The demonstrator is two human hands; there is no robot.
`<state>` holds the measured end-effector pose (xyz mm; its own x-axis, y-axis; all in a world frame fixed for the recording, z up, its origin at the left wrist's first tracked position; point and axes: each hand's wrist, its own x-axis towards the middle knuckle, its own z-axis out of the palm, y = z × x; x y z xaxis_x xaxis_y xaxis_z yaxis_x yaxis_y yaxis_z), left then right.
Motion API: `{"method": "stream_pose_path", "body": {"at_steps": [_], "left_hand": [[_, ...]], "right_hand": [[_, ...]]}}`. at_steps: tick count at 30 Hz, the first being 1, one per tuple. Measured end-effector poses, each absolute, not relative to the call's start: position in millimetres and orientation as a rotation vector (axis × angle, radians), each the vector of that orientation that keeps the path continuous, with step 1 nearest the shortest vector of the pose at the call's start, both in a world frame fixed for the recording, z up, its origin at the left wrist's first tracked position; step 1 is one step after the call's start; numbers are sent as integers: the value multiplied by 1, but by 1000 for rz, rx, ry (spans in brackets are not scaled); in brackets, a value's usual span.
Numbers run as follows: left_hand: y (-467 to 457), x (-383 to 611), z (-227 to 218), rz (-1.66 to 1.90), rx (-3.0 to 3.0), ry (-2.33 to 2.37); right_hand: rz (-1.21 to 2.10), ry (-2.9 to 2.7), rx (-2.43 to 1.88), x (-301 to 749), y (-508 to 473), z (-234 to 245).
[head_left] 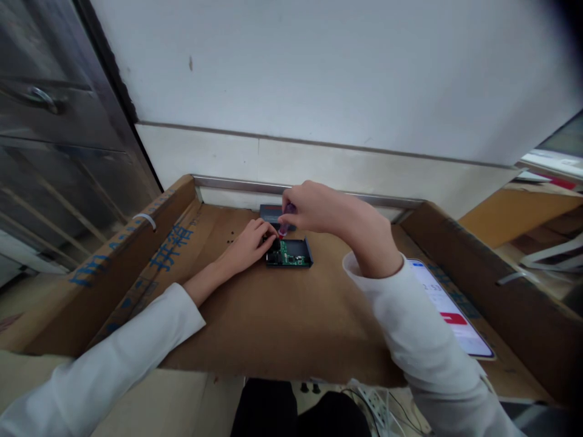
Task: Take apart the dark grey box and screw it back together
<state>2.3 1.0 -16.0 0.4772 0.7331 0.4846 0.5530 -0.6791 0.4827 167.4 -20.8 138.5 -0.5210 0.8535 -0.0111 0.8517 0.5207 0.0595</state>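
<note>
A green circuit board (294, 261) lies in a shallow dark case (310, 255) on the cardboard. My right hand (314, 206) is closed around the purple handle of a screwdriver (285, 227), held upright with its lower end over the board's far left part. From the left, my left hand (248, 244) reaches to the board's left corner, its thumb and fingertips drawn together beside the screwdriver's tip. Whatever those fingertips pinch is too small to make out. Just behind the case sits a flat dark piece (269, 210), partly hidden by my hands.
Several tiny dark bits, perhaps screws (231, 237), lie left of my left hand. A phone (449, 309) with a lit screen rests at the right, beside my forearm. Cardboard walls (492, 261) rise at the sides. A white wall (319, 73) stands behind, a metal door (59, 115) at left.
</note>
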Motion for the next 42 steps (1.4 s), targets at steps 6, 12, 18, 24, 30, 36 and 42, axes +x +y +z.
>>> {"method": "stream_pose_path", "body": {"at_steps": [6,12,18,24,30,36,42], "left_hand": [[2,3,-17,1010,2477,1100],[3,3,-18,1005,2477,1096],[4,3,-19,1016,2482,1098],[3,4,-18,1014,2493,1130],[3,4,-18,1013,2492,1127],[3,3,-18,978,2484,1135],[3,3,-17,972,2485,1116]], "right_hand": [[346,2745,1505,167,-26,132],[415,2740,1552,164,-27,128],[390,2708,1608,152,-27,123],[358,2692,1182,160,-16,123],[-26,2773,1312,168,-1,126],[158,2729,1712,159,-5,119],[-262,2670,1701,168,-4,123]]}}
